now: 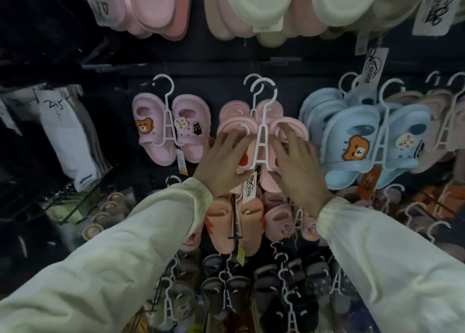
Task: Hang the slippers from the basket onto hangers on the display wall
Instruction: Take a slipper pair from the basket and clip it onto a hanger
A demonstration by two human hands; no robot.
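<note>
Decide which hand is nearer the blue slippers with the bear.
Right. The right hand lies just left of the blue slippers; the left hand is farther left, beyond the white hanger.

A handwritten "215" stands on the white pack (65,141) at left, a "T" on the bear charm (144,126) of a pink slipper (162,156) and of a blue slipper (352,128), while the hanging tags (249,188) are too blurred to read.

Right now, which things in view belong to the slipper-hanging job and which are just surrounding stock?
Job: left hand and right hand, both resting on the pink slippers; white hanger carrying them.
Just there: pink bear-charm clogs, blue bear-charm clogs, white socks, dark slippers below, cream slippers overhead.
</note>
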